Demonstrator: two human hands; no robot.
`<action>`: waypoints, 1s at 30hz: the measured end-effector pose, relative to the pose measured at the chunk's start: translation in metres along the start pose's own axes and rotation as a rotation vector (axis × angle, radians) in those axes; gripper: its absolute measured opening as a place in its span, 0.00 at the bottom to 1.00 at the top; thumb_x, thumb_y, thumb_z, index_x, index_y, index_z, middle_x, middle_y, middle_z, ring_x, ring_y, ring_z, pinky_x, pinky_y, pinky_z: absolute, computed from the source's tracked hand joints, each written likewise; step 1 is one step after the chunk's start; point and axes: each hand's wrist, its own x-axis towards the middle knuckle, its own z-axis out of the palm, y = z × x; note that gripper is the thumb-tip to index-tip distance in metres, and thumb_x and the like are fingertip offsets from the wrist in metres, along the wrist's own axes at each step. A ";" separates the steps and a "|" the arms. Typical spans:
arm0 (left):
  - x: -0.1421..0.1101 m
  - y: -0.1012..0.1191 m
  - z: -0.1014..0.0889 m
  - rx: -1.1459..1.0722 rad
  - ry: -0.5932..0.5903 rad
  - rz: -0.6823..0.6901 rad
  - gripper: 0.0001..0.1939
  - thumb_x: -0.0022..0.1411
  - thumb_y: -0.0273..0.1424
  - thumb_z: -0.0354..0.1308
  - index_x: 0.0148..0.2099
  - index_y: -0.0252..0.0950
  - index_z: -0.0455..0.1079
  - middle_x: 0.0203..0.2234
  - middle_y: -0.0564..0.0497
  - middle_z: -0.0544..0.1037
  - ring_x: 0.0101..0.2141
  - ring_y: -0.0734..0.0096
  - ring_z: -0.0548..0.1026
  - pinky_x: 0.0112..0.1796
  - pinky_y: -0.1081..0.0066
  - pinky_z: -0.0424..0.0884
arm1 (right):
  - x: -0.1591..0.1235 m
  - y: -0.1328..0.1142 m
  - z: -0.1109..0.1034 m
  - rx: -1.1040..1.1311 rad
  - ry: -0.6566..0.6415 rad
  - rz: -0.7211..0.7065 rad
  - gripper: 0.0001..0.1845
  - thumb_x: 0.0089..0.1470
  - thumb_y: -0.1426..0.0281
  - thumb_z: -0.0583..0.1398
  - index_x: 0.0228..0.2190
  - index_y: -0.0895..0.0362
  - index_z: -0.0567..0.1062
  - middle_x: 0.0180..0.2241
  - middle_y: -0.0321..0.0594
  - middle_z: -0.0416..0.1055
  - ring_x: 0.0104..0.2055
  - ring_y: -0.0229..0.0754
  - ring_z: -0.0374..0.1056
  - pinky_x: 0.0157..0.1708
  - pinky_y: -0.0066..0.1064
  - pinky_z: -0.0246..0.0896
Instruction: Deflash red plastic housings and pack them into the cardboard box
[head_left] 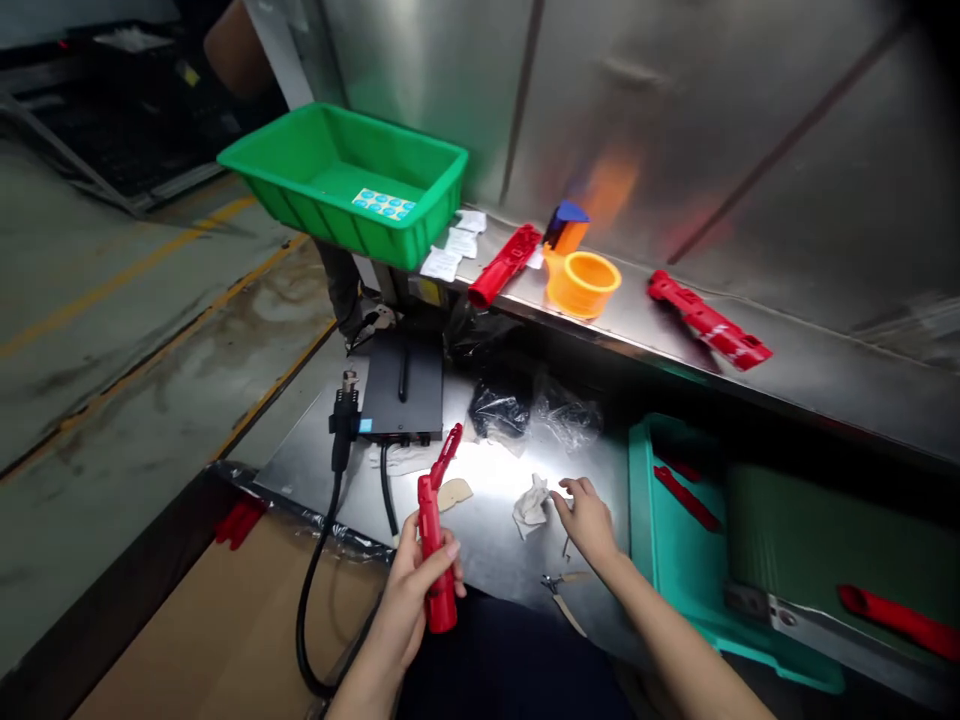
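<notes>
Bench point(487, 555), red part point(442, 608) in left hand point(412, 580)

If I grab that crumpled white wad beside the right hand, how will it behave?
The crumpled white wad is probably floppy, given its loose folds. It looks thin, so likely light for its size. Its irregular shape suggests sliding or bunching on the shiny metal tabletop rather than rolling.

left grip point(412, 585): curled, thumb across | right grip point(589, 518): fingers bent | forearms point(675, 620): angled inward
</notes>
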 end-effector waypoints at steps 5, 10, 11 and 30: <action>0.005 0.016 -0.018 -0.187 -0.004 0.027 0.25 0.58 0.33 0.70 0.55 0.40 0.65 0.36 0.53 0.74 0.33 0.69 0.74 0.30 0.69 0.77 | -0.004 -0.048 0.044 0.102 -0.194 -0.180 0.13 0.69 0.62 0.60 0.46 0.59 0.76 0.42 0.40 0.77 0.41 0.43 0.75 0.45 0.41 0.74; 0.016 0.027 -0.029 -0.274 -0.091 -0.036 0.25 0.56 0.33 0.72 0.52 0.40 0.65 0.30 0.57 0.72 0.23 0.75 0.70 0.18 0.76 0.70 | -0.057 -0.050 0.063 0.187 -0.254 -0.150 0.24 0.71 0.64 0.55 0.64 0.56 0.64 0.44 0.40 0.78 0.29 0.38 0.76 0.37 0.33 0.75; 0.018 0.029 -0.029 -0.272 -0.109 -0.056 0.24 0.57 0.35 0.71 0.52 0.40 0.65 0.29 0.57 0.72 0.22 0.75 0.69 0.17 0.76 0.69 | -0.068 -0.042 0.062 0.181 -0.244 -0.113 0.23 0.71 0.64 0.56 0.62 0.56 0.65 0.43 0.40 0.79 0.28 0.37 0.75 0.36 0.33 0.75; -0.052 -0.020 0.074 0.010 -0.151 -0.162 0.24 0.62 0.43 0.67 0.54 0.39 0.64 0.27 0.58 0.73 0.20 0.73 0.71 0.19 0.71 0.74 | -0.037 0.062 0.012 0.157 -0.028 0.405 0.19 0.66 0.62 0.63 0.55 0.58 0.73 0.54 0.46 0.73 0.51 0.50 0.73 0.50 0.48 0.73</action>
